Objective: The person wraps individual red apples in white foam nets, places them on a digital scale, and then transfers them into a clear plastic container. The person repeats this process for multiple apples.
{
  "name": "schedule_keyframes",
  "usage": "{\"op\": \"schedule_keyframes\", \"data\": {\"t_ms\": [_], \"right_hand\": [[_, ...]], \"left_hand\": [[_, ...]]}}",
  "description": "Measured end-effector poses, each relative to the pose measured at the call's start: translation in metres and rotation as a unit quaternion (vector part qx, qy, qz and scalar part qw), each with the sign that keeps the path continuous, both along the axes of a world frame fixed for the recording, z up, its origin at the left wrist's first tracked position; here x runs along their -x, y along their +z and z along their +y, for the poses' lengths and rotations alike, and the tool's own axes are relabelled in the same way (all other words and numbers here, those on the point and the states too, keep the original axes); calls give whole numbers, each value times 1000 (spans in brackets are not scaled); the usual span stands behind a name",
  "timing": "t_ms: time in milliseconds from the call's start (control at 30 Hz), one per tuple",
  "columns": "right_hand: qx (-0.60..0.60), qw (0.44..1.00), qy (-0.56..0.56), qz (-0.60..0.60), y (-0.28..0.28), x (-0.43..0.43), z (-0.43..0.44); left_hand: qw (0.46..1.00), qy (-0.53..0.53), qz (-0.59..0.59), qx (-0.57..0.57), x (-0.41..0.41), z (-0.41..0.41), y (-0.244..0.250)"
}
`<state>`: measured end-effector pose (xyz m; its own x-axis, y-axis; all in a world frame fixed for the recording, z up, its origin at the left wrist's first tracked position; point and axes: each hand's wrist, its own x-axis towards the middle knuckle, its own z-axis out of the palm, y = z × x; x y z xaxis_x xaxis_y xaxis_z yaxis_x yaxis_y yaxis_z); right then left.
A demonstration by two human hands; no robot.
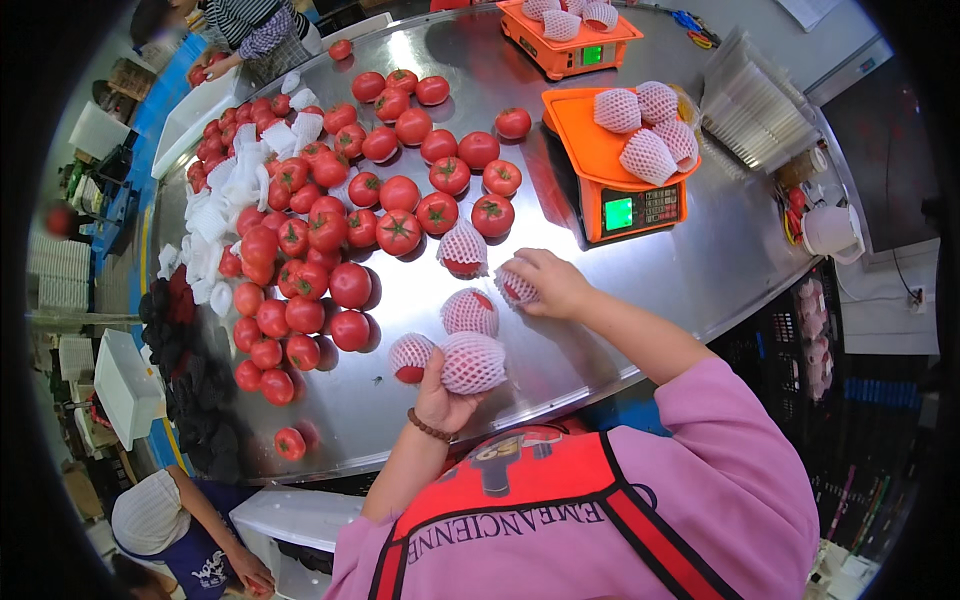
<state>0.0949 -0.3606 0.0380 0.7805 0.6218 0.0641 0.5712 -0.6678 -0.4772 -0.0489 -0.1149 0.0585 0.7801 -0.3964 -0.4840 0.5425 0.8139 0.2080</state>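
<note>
My left hand (445, 403), with a beaded bracelet at the wrist, holds a tomato in a white foam net sleeve (474, 364) near the table's front edge. Just left of its thumb is a smaller sleeved tomato (410, 357); whether the thumb touches it I cannot tell. Another netted tomato (469, 312) sits right behind the held one. Farther right, my right hand (553, 286) has its fingers around a sleeved tomato (514, 289) at table level. Beyond it stands a tomato partly covered by its net (462, 251). Bare red tomatoes (328, 231) spread across the left half.
White foam net sleeves (225, 202) are heaped at the table's left. An orange scale (600, 172) bears several netted tomatoes, as does a second scale (566, 46) behind. Stacked clear plastic trays (761, 105) stand back right. Two people (259, 34) (187, 525) handle tomatoes at the left.
</note>
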Motion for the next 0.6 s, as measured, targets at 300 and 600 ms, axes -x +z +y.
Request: {"op": "schedule_keyframes", "data": {"t_ms": [300, 600], "right_hand": [[76, 903, -284, -312, 86, -128, -71], [-205, 951, -84, 217, 66, 23, 39]], "left_hand": [[997, 63, -2, -39, 8, 23, 13], [997, 13, -36, -61, 22, 19, 4]]}}
